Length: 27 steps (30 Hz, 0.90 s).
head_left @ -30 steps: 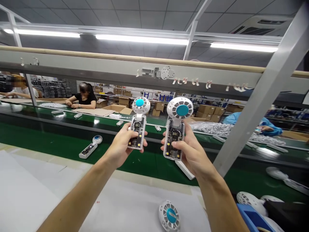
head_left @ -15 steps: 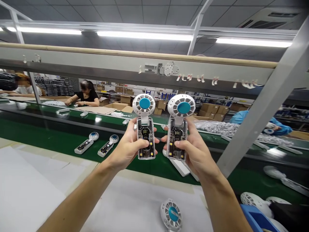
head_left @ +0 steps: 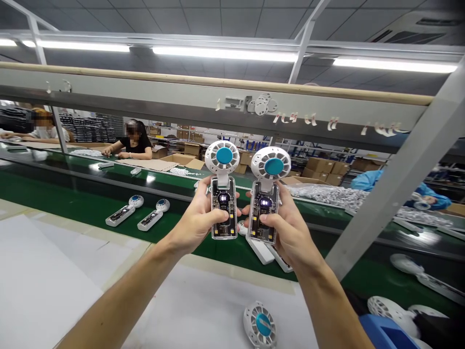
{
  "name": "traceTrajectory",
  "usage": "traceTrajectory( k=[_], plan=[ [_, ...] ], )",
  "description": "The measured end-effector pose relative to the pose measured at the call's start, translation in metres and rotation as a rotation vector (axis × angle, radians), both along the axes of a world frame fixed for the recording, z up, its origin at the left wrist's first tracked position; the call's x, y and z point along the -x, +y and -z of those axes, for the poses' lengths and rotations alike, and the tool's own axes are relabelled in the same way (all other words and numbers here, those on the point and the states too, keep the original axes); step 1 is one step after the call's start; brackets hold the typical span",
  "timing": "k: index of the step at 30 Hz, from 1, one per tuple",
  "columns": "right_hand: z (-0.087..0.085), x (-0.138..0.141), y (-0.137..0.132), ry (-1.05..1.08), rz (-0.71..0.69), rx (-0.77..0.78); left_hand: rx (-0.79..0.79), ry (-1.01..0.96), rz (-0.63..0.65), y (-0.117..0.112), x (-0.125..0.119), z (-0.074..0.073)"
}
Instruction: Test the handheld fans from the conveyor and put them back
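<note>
Your left hand [head_left: 196,223] is wrapped around the clear handle of one handheld fan [head_left: 222,194], thumb laid across its lit front. Your right hand [head_left: 286,228] grips a second fan [head_left: 267,198] the same way. Both stand upright, side by side, heads at 12 o'clock.

Risk: the handles are smooth, glossy plastic held mostly by thumb and fingertips; a slip would likely drop one onto the green conveyor belt [head_left: 72,203] below. The round heads sit close and could knock together.

Materials: white slotted heads with blue hubs; transparent bodies showing dark circuit boards. At 9 o'clock two more fans [head_left: 140,215] lie flat on the belt. At 6 o'clock a loose fan head [head_left: 259,324] rests on the matte white desk [head_left: 54,291].
</note>
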State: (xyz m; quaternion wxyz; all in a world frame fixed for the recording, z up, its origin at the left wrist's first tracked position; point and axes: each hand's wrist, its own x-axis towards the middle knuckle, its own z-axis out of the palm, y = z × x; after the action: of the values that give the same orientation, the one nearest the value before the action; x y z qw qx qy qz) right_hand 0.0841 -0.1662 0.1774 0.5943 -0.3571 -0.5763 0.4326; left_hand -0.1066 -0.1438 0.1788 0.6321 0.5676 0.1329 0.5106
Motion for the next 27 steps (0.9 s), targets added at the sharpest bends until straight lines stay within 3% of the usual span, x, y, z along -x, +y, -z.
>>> traceTrajectory(
  k=[10, 27],
  plan=[
    [0.0025, 0.0029, -0.0008, 0.044, -0.055, -0.014, -0.028, -0.027, 0.004, -0.0003, 0.0018, 0.0009],
    [0.0028, 0.0036, 0.0009, 0.026, -0.006, 0.008, 0.056, -0.064, -0.004, 0.0022, -0.0012, 0.003]
  ],
)
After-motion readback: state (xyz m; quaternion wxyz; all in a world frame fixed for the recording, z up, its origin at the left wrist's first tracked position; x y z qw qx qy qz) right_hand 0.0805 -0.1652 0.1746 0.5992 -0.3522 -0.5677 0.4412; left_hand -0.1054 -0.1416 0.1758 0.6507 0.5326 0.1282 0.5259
